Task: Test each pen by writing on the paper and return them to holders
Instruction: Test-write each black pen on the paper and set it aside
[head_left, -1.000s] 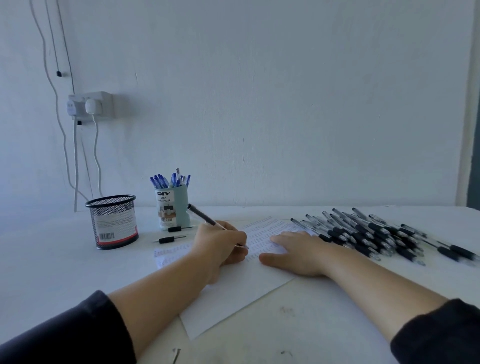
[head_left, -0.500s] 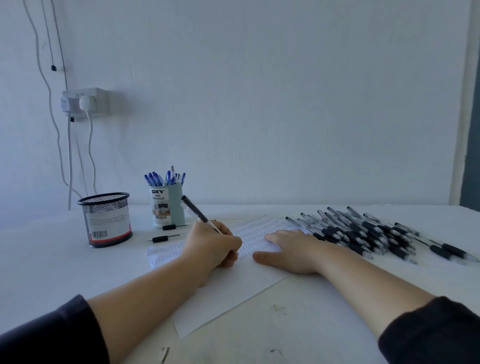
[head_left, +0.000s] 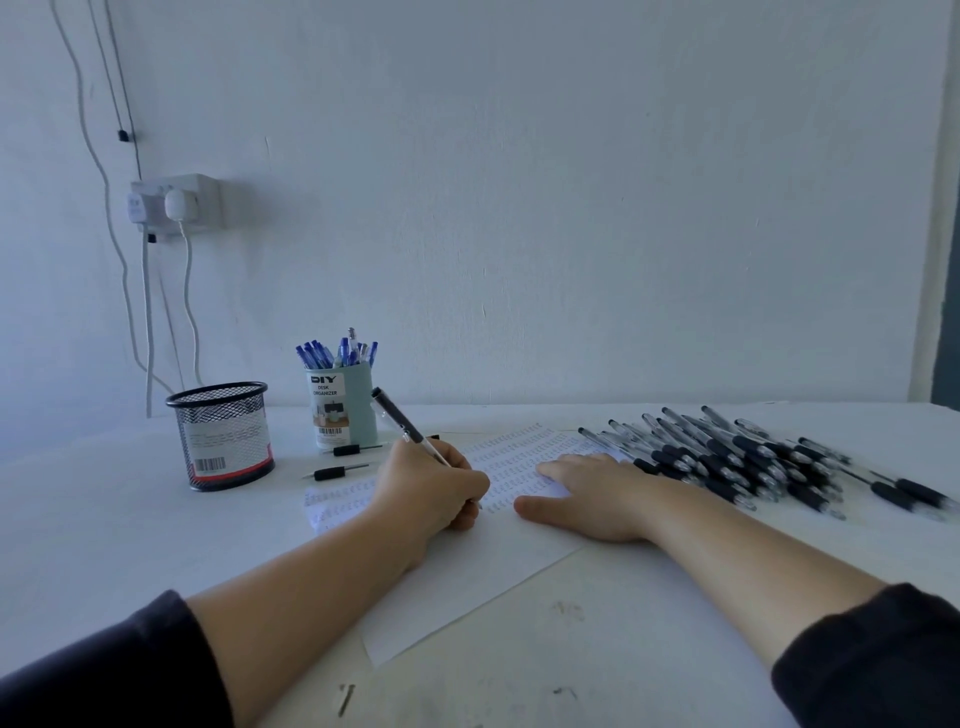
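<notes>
Perhaps an office: desk organizer (head_left: 343, 410), pens (head_left: 737, 460).

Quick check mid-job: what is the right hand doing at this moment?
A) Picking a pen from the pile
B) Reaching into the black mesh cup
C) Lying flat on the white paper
C: the right hand lies flat, fingers straight, on the white paper sheet, while the left hand writes with a black-capped clear pen.
</notes>
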